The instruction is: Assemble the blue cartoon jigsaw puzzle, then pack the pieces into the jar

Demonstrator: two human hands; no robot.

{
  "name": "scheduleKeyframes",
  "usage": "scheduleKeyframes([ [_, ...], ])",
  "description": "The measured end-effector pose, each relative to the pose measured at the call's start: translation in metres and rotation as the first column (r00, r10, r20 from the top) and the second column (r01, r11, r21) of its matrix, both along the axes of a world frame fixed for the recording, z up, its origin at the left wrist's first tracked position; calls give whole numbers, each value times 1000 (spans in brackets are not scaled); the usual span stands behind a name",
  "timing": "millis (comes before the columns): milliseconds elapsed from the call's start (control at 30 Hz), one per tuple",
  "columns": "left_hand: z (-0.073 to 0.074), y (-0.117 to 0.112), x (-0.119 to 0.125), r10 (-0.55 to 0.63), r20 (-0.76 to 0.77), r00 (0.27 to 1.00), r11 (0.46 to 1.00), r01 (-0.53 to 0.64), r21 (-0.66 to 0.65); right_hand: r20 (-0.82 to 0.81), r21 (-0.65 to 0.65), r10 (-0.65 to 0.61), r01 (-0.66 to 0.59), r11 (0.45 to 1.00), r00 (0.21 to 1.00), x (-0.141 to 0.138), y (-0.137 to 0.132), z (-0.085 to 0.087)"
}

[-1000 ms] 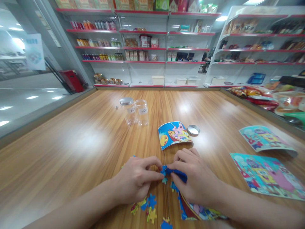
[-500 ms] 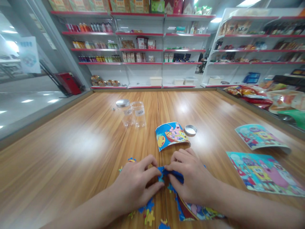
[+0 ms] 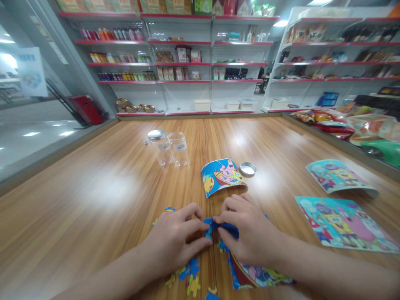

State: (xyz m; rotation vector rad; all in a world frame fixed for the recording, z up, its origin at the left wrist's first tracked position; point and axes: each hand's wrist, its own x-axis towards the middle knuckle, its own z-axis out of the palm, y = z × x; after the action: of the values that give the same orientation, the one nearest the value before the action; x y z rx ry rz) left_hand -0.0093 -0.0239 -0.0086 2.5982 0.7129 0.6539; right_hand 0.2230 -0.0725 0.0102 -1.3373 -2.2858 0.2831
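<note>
My left hand (image 3: 179, 233) is closed, its thumb and fingers around a small blue puzzle piece (image 3: 208, 225). Close beside it, my right hand (image 3: 245, 227) grips dark blue joined puzzle pieces (image 3: 229, 229) between thumb and fingertips. The two blue parts meet between my hands; whether they interlock I cannot tell. Below my right hand lies a partly assembled puzzle (image 3: 250, 277), half hidden by the hand and forearm. Loose blue and yellow pieces (image 3: 193, 285) are scattered below and beside my left hand. Ahead of my hands stands a curved cartoon picture sheet (image 3: 223, 177).
A silver lid (image 3: 248, 168) lies right of the curved sheet. Two clear jars stand further back, a lidded jar (image 3: 161, 148) and an open jar (image 3: 179, 150). Two cartoon sheets, one curled (image 3: 340, 177) and one flat (image 3: 346, 225), are at the right. Stocked shelves (image 3: 181, 64) line the back.
The whole view has shifted slightly, with everything a little further left in the picture. Both hands keep nearly the same pose on the blue pieces.
</note>
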Motion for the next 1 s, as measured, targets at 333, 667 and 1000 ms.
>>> scheduleKeyframes([
  [333,11,-2,0,-11,81,997,1000,11,-8,-110,42,14,-10,999,994,2,0,0],
  [667,9,1,-3,-81,14,997,988,79,134,-177,75,16,-3,997,984,3,2,-1],
  [1000,7,0,-4,-106,-35,994,985,110,134,-104,3,9,-8,1000,995,4,2,-3],
])
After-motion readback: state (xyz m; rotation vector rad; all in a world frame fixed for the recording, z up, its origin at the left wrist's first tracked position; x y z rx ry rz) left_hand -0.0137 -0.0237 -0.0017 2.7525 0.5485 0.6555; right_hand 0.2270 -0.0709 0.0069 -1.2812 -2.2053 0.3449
